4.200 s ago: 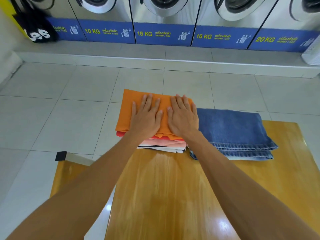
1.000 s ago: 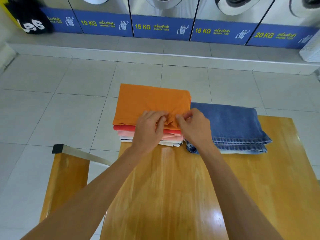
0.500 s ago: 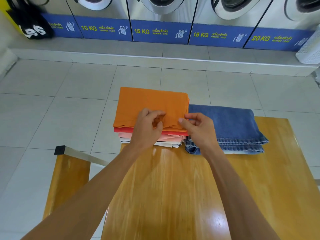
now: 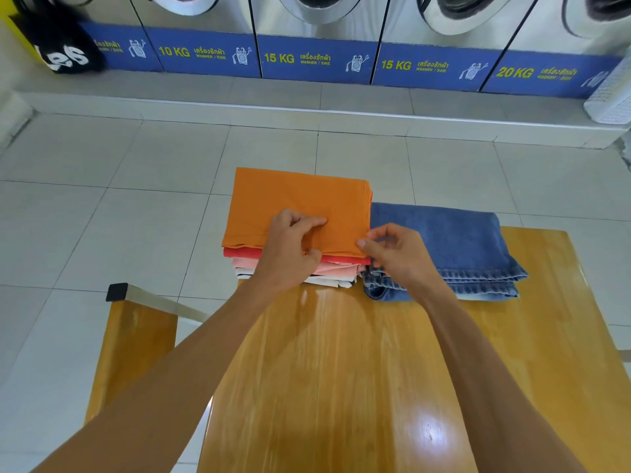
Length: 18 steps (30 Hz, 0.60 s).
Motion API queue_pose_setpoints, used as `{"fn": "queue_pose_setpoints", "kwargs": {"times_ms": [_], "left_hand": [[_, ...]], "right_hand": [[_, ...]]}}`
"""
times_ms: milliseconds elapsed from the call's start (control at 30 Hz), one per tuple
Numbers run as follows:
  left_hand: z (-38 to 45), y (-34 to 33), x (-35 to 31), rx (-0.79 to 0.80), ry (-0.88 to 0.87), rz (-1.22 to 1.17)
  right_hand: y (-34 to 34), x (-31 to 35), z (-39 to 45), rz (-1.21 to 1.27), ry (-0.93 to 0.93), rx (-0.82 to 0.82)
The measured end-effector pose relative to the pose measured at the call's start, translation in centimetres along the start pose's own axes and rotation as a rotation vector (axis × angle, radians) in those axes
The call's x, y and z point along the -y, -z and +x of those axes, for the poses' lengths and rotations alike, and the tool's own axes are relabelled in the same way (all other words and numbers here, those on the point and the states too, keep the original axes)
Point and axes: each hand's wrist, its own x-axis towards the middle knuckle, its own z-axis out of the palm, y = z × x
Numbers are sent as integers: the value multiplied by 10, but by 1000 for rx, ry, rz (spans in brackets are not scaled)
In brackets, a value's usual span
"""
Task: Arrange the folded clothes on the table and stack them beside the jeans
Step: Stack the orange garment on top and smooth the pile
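The near edge of the orange folded garment (image 4: 297,203) is pinched between the curled fingers (image 4: 309,222) and thumb of the left hand (image 4: 290,249), close to the middle of that edge. The garment's near right corner is nipped between the thumb and fingers (image 4: 364,243) of the right hand (image 4: 399,256), whose remaining fingers are bent loosely above the denim. Both hands are held low over the front of the stack of folded clothes (image 4: 327,271), on which the orange piece is laid as the top layer; beneath it a red layer, a pink layer and white layers with dark markings are seen at the front. The stack is set at the far left corner of the wooden counter (image 4: 358,370), its far part reaching past the counter's far edge. Just to its right, touching or nearly touching it, the folded blue jeans (image 4: 454,244) are laid flat, their hems turned toward the person. A second wooden surface with a metal bar is seen lower at the left. Beyond, a pale tiled floor (image 4: 119,216) is spread up to a raised step, on which washing machines (image 4: 321,15) with blue panels marked 10 KG, 15 KG and 20 KG are lined up. A black bag (image 4: 58,49) with white lettering is seen at far left, and a white basket (image 4: 611,97) at far right.
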Motion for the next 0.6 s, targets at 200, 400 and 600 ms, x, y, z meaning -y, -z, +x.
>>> {"fn": "queue_pose_setpoints", "kwargs": {"times_ms": [200, 400, 600], "left_hand": [[4, 10, -15, -1, 39, -67], [47, 9, -29, -313, -35, 44], [52, -8, 27, 13, 36, 554]], "right_hand": [[17, 18, 10, -201, 19, -147], [-43, 69, 58, -403, 425, -451], [-85, 16, 78, -946, 367, -145]]}}
